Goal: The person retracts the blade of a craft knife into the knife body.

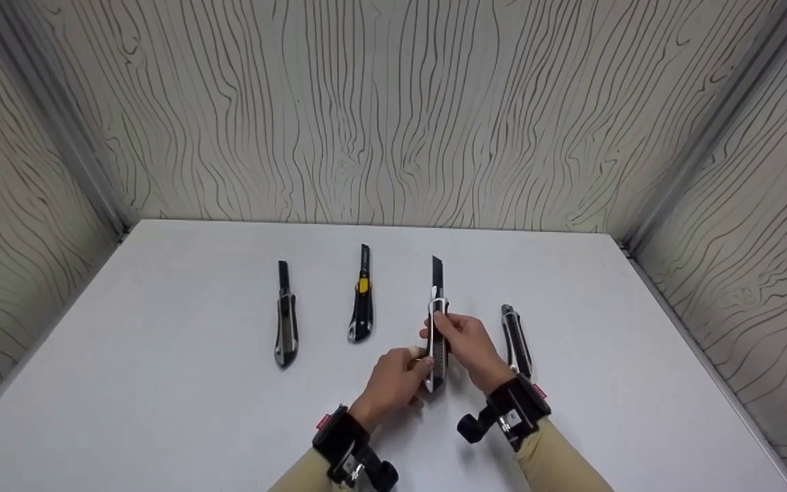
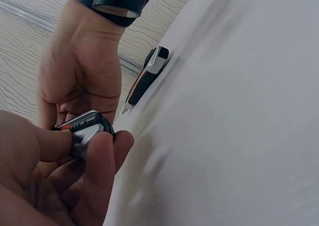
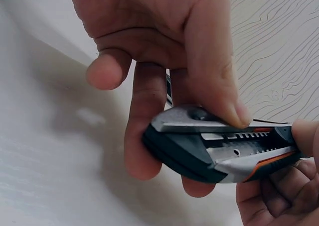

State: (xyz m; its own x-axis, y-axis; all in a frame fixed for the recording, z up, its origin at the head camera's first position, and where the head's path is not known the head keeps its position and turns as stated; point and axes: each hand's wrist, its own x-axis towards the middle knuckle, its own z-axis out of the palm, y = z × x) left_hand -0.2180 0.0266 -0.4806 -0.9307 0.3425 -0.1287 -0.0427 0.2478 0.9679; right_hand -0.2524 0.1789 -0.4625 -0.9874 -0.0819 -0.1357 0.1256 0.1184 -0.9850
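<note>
Both hands are on one silver-and-black utility knife (image 1: 438,372), its dark blade (image 1: 438,275) extended and pointing toward the back wall. My left hand (image 1: 393,378) pinches the rear end of the handle; in the right wrist view its thumb presses the silver side of the knife (image 3: 187,120). Further forward, my right hand (image 1: 472,347) grips the handle with its thumb on the top, by the slider track. Orange trim runs along the body in the right wrist view. The left wrist view shows the knife's silver end (image 2: 88,139) between the left fingers.
A silver-and-black knife (image 1: 286,328) and one with a yellow slider (image 1: 363,285) lie left of the hands, blades out. Another knife (image 1: 516,338) lies right, no long blade showing, its end by the right wrist strap. Patterned walls (image 1: 366,123) enclose the white table (image 1: 182,410).
</note>
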